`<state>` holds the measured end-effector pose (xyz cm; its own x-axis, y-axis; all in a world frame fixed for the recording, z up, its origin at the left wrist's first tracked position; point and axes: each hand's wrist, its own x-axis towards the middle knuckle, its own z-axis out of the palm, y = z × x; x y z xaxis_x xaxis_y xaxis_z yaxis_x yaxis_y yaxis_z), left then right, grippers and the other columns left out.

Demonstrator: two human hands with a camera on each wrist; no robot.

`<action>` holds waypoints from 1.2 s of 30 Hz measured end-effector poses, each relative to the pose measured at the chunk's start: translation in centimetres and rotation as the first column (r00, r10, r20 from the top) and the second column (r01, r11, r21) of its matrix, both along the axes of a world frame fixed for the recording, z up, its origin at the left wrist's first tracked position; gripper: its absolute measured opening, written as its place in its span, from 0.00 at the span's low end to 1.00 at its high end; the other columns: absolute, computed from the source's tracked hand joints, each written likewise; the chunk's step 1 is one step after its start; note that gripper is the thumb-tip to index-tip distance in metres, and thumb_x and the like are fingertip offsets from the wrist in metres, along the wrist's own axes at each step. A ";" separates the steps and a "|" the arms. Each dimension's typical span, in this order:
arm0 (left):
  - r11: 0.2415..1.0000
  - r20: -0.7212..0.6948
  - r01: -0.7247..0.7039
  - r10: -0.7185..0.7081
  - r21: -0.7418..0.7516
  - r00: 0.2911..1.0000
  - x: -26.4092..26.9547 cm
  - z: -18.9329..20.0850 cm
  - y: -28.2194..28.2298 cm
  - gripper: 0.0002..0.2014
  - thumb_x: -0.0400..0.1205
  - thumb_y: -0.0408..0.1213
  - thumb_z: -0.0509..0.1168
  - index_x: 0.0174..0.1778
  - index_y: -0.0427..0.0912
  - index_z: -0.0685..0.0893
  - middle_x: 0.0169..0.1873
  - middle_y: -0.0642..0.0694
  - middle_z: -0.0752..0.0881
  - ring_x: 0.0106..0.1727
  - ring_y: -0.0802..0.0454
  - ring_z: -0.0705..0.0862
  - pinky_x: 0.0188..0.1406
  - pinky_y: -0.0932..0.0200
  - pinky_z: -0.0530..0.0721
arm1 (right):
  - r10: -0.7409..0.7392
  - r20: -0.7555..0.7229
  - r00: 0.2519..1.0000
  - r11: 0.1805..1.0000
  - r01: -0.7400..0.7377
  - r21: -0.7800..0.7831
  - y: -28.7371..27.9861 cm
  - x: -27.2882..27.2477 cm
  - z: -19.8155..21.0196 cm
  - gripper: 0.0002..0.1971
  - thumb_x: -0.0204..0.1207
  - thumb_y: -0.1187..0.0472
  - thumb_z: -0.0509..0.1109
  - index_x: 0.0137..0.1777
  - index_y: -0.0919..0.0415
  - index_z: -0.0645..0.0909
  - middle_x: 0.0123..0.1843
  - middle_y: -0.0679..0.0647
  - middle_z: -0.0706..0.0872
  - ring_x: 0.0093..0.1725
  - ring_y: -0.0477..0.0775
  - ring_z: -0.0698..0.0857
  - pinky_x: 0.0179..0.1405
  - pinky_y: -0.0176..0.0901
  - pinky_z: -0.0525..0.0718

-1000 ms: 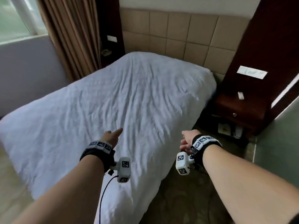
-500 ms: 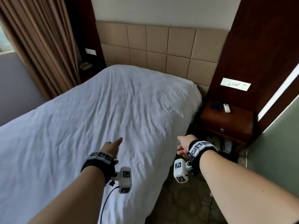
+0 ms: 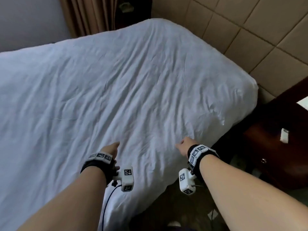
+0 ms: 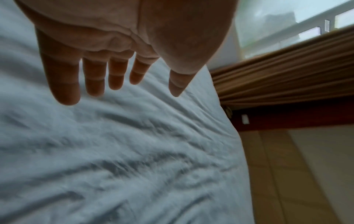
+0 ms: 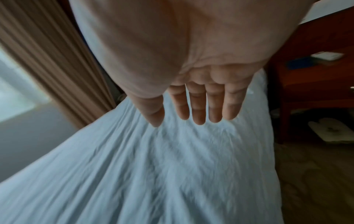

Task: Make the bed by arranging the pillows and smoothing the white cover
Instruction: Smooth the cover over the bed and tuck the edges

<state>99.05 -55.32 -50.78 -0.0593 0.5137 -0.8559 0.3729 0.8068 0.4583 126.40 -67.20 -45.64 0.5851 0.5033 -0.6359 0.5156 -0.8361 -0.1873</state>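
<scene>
Both palms down over the near edge of the bed to press flat: left hand point(image 3: 109, 150) and right hand point(image 3: 184, 147), fingers point(image 4: 67, 91) straight and spread, gripping nothing. White cover point(image 3: 133, 84) spread across the whole mattress: thin, soft cotton-like cloth, finely creased. Pillows not visible.

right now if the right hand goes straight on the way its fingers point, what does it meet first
Most likely the cover: the right hand is open, palm down, low over it. Depth is unclear.
</scene>
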 end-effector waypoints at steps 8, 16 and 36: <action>0.935 -0.134 -0.209 0.177 -0.288 0.975 0.9 -15.1 -6.1 0.32 0.87 0.61 0.60 0.77 0.39 0.71 0.32 0.33 0.86 0.28 0.43 0.81 0.23 0.61 0.76 | 0.828 0.133 0.544 0.558 -0.778 -0.290 4.1 5.6 -14.6 0.36 0.70 0.38 0.71 0.74 0.51 0.66 0.73 0.54 0.72 0.73 0.62 0.70 0.71 0.58 0.73; 0.831 -0.137 -0.481 0.461 -0.281 0.877 11.7 -24.5 -11.8 0.42 0.85 0.69 0.54 0.65 0.28 0.83 0.47 0.30 0.91 0.33 0.43 0.86 0.28 0.58 0.84 | 0.975 0.133 0.176 0.203 -0.952 -0.228 4.6 14.5 -26.8 0.59 0.63 0.25 0.69 0.86 0.41 0.38 0.88 0.51 0.46 0.87 0.64 0.43 0.81 0.71 0.35; 0.702 -0.291 -0.711 0.672 -0.040 0.681 17.1 -20.1 -23.3 0.20 0.91 0.45 0.57 0.61 0.27 0.80 0.37 0.35 0.85 0.31 0.43 0.85 0.19 0.56 0.82 | 0.994 0.059 0.092 0.097 -0.992 -0.085 1.0 18.7 -22.3 0.18 0.85 0.43 0.55 0.60 0.54 0.77 0.60 0.57 0.86 0.59 0.64 0.85 0.52 0.53 0.78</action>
<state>116.14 -78.66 -70.86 -0.5577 0.1208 -0.8212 -0.2380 0.9246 0.2976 145.13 -66.18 -67.95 -0.3880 0.6628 -0.6404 0.8933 0.4413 -0.0846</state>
